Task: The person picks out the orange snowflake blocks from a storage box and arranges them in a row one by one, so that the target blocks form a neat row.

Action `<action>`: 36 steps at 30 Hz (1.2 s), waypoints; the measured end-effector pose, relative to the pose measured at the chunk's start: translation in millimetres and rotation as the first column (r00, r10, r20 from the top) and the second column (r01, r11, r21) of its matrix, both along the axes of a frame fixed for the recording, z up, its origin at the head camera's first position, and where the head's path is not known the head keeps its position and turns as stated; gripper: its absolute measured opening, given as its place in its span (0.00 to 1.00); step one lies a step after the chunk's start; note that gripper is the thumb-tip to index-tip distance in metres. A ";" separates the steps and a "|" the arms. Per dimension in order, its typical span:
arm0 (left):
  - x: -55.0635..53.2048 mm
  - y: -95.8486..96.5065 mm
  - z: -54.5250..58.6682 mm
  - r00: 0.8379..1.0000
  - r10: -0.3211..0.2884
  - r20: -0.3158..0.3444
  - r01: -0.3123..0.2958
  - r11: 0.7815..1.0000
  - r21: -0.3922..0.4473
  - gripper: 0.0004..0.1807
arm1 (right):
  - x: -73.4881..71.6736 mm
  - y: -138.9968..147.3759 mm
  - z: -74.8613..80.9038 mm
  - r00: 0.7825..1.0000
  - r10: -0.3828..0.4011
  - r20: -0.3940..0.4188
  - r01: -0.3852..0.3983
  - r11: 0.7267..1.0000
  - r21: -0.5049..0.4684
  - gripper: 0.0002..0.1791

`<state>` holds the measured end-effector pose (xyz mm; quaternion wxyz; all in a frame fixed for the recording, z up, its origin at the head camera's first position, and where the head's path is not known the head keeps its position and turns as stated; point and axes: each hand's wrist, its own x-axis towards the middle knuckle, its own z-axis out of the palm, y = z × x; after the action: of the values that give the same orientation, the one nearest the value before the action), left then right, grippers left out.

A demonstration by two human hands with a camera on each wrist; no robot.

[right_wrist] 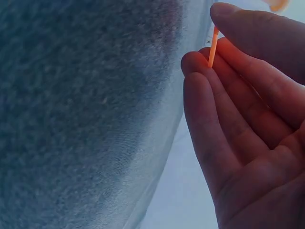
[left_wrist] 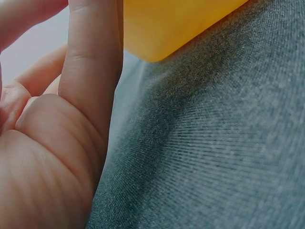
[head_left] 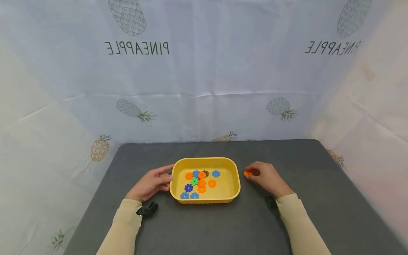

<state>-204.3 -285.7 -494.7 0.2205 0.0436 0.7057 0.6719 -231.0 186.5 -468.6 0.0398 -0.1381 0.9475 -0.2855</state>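
A yellow plastic tray (head_left: 224, 177) stands on the grey table, holding several flower-shaped notched discs in orange, blue, green and dark colours; among them lies an orange disc (head_left: 211, 183). My left hand (head_left: 152, 182) grips the tray's left side, thumb at the rim and index finger stretched along the back corner. In the left wrist view the tray's yellow wall (left_wrist: 167, 28) shows beyond the fingers. Right of the tray, my right hand (head_left: 267, 176) pinches an orange notched disc (head_left: 247, 173) between thumb and fingertips; the right wrist view shows this disc (right_wrist: 213, 50) edge-on.
The dark grey table (head_left: 204, 230) has rounded far corners. Behind it hangs a pale curtain (head_left: 204, 71) printed with pineapples and mirrored lettering. A black strap (head_left: 147, 209) sits at the left wrist, a dark wrist device (head_left: 271, 202) at the right.
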 end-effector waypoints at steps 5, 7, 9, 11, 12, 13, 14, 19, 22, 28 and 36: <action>-0.6 -1.3 3.7 1.000 0.006 -0.013 -0.006 1.000 0.010 0.42 | -4.3 -1.3 0.6 1.000 0.000 0.006 0.000 1.000 0.019 0.17; -0.9 -1.3 4.5 1.000 0.003 -0.012 -0.002 1.000 0.014 0.42 | -5.3 -1.2 0.9 1.000 0.003 0.009 -0.003 1.000 0.030 0.17; -0.7 -0.9 4.8 1.000 0.004 -0.003 -0.004 1.000 0.016 0.43 | -6.0 -1.2 0.3 1.000 0.001 0.009 -0.002 0.999 0.042 0.17; -0.3 -0.6 4.8 1.000 0.009 0.009 -0.009 1.000 0.017 0.43 | -6.0 -0.7 -0.7 1.000 0.011 0.001 -0.011 0.999 0.053 0.16; 0.0 -0.5 4.7 1.000 0.012 0.015 -0.012 1.000 0.017 0.43 | -5.9 -0.7 -1.1 1.000 0.010 0.000 -0.010 0.998 0.057 0.16; 0.2 -0.4 4.6 1.000 0.015 0.018 -0.015 1.000 0.016 0.43 | -5.7 -0.9 -1.6 1.000 0.011 -0.003 -0.011 0.998 0.061 0.16; 0.3 -0.3 4.5 1.000 0.017 0.021 -0.018 1.000 0.014 0.43 | -5.4 -0.8 -2.0 1.000 0.013 -0.006 -0.012 0.998 0.066 0.16; 0.4 0.7 4.7 1.000 0.014 0.021 -0.014 1.000 0.013 0.44 | -3.6 0.1 -3.3 1.000 0.013 -0.014 -0.012 0.997 0.080 0.15; -0.5 1.7 4.7 1.000 0.012 0.023 -0.013 1.000 0.016 0.43 | -3.1 0.8 -3.8 1.000 0.011 -0.022 -0.009 0.997 0.081 0.15; -0.7 4.1 5.3 0.999 0.025 0.028 -0.026 1.000 0.007 0.42 | -3.4 2.7 -7.5 0.999 0.011 -0.037 -0.009 0.998 0.062 0.15; 0.0 1.7 3.3 0.999 0.032 0.031 -0.033 0.999 0.008 0.42 | -6.8 2.9 -10.3 0.999 0.024 -0.031 -0.022 0.997 0.068 0.14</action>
<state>-204.3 -284.1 -491.4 0.2204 0.0225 0.7000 0.6789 -237.8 189.4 -478.9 0.0327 -0.1522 0.9555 -0.2504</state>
